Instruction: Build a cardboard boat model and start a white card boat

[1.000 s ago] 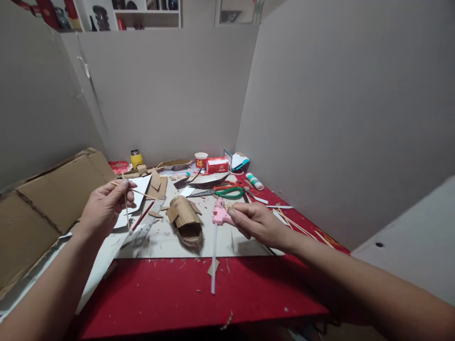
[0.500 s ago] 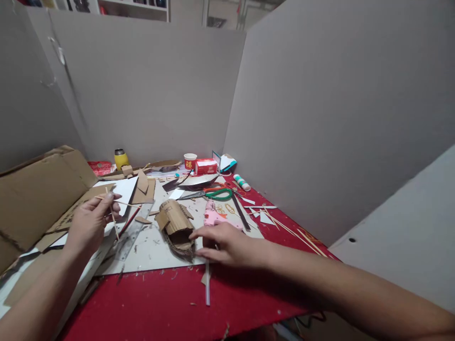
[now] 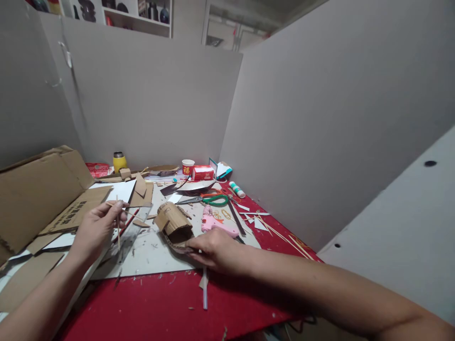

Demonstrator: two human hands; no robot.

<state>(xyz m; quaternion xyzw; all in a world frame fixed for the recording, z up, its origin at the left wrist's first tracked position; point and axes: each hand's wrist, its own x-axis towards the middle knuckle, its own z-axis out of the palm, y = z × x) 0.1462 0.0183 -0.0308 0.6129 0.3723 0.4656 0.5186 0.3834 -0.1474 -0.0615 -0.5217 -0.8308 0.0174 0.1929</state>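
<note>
Between thumb and fingers, my left hand [image 3: 103,225] pinches two thin wooden sticks [image 3: 118,232] that cross each other, held above the left part of the white board [image 3: 149,258]. My right hand [image 3: 216,248] grips the near end of a small cardboard boat [image 3: 174,220] with an arched cardboard roof. The boat rests on the board, and my fingers cover its near tip. Just beyond my right hand lies a pink hot glue gun [image 3: 218,225]. Under my left hand's sticks are a clear ruler-like sheet and a red pencil [image 3: 130,223].
Scissors with green handles [image 3: 216,200] lie behind the boat. A paper cup [image 3: 188,166], a red box [image 3: 203,173] and a yellow bottle [image 3: 119,162] stand along the back. Large cardboard [image 3: 46,184] leans at left. Thin sticks [image 3: 284,236] lie at right; grey partitions surround the table.
My right hand has closed on the near end of the boat, where its fingers were apart before. My left hand still holds the crossed sticks. The camera view has tilted slightly up.
</note>
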